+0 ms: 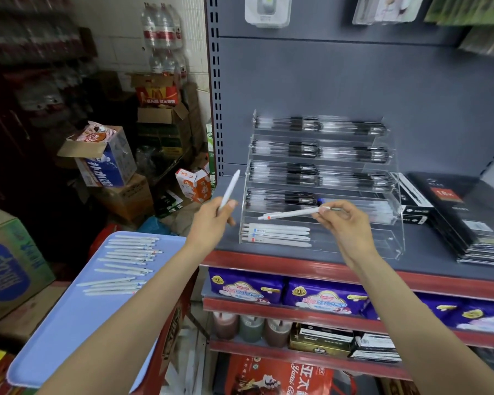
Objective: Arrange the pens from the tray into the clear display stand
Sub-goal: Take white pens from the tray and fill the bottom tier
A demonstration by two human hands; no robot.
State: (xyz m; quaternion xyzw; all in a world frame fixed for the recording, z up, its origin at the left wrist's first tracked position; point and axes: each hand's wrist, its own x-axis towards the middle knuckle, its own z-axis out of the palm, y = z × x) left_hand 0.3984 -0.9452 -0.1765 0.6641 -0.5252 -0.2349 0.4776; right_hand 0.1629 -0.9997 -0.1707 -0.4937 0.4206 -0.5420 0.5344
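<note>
1. the left hand (pixel 211 220) is raised in front of the shelf edge, its fingers curled round the lower end of a white pen (pixel 230 189) that tilts up and to the right, its tip pointing toward the left side of the clear display stand (pixel 394 223).
2. the right hand (pixel 344 223) pinches a second white pen (pixel 293 213) by its right end between thumb and fingertips; this pen lies nearly level, with a red mark near its left end, and is held just in front of the stand's lower tiers.
3. the stand sits on the grey shelf (pixel 228 243) with stepped tiers; the upper tiers hold rows of black-gripped pens (pixel 303 151), lying sideways.
4. the lowest tier holds a few white pens (pixel 277 235) lying side by side at its left end.
5. the light blue tray (pixel 69 323) sits to the lower left of the shelf, well apart from the stand, under the left forearm.
6. a column of loose white pens (pixel 126 263) lies across the far part of the tray, roughly parallel, some slightly skewed.
7. black notebooks (pixel 468 223) are stacked on the shelf just right of the stand.
8. purple packets (pixel 322 295) fill the shelf below.
9. cardboard boxes (pixel 120 195) are piled on the floor at the left.
</note>
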